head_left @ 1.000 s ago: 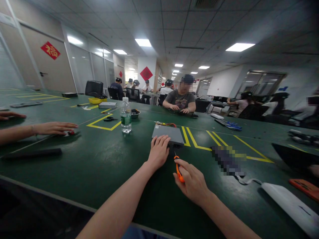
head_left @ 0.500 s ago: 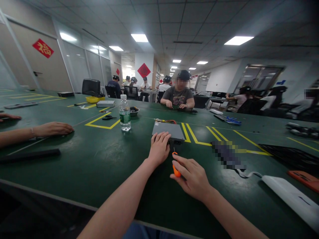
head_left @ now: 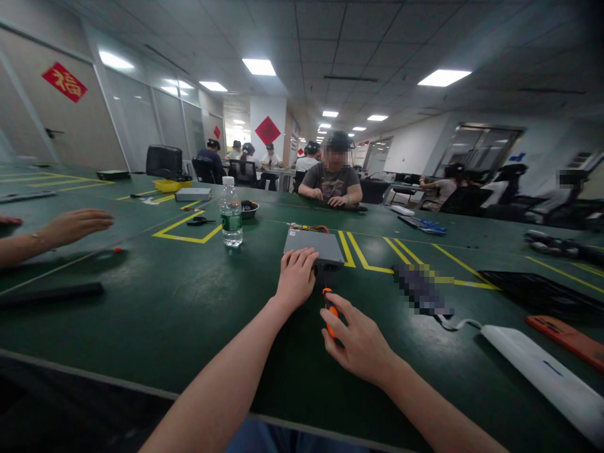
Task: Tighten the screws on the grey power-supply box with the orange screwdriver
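Observation:
A grey metal power supply unit (head_left: 312, 244) with a bundle of coloured wires (head_left: 309, 228) at its far side lies on the green table in front of me. My left hand (head_left: 297, 274) grips its near left corner, fingers over the top. In my right hand (head_left: 355, 332) is an orange and black screwdriver (head_left: 331, 314), held by the handle between thumb and fingers. Its shaft points away from me at the near side of the unit, below the socket. Whether the tip sits in a screw cannot be made out.
A water bottle (head_left: 231, 214) stands left of the unit, near a metal bowl (head_left: 249, 209). A co-worker's hand (head_left: 78, 228) is at the left, beside a small red piece (head_left: 117, 250). To the right lie a white power strip (head_left: 538, 371) and an orange phone (head_left: 566, 336).
The screwdriver handle has turned in my right fingers, which have shifted slightly along it. My left hand stays on the unit. The co-worker's hand at left has lifted, with a small red piece now visible.

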A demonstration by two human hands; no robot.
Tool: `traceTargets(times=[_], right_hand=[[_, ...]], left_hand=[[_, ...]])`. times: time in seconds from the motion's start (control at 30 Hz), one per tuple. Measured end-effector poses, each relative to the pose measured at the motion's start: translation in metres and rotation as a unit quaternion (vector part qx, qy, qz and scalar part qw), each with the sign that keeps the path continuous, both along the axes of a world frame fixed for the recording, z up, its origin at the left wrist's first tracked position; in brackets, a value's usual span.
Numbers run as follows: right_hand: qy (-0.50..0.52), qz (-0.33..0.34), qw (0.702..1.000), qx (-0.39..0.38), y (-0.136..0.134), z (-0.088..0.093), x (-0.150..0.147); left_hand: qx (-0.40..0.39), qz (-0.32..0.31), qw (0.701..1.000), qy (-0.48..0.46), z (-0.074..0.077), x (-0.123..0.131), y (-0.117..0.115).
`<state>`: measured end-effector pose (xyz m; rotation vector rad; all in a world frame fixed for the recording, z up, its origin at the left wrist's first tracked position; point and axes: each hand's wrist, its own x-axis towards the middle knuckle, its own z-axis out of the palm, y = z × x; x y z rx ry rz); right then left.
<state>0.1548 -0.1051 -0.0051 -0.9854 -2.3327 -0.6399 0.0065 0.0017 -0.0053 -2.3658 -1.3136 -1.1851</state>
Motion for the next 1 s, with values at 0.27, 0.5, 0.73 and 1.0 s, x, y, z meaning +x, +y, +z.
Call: traceTargets(times=[0.27, 0.5, 0.73, 1.0], right_hand=[[0.009, -0.001, 0.995, 0.097, 0.01, 0.001, 0.005], [0.042, -0.027, 0.989, 0.14, 0.012, 0.006, 0.008], [0.183, -0.097, 0.978, 0.026, 0.007, 0.006, 0.016], [0.037, -0.04, 0.998, 0.042, 0.004, -0.001, -0.003]], left_hand=[[-0.007, 0.009, 1.0, -0.008, 0.001, 0.002, 0.0], [-0.003, 0.009, 1.0, -0.006, 0.001, 0.002, 0.0], [-0.012, 0.011, 1.0, 0.007, 0.001, 0.002, 0.001], [-0.006, 0.012, 1.0, 0.01, 0.002, 0.002, -0.001]])
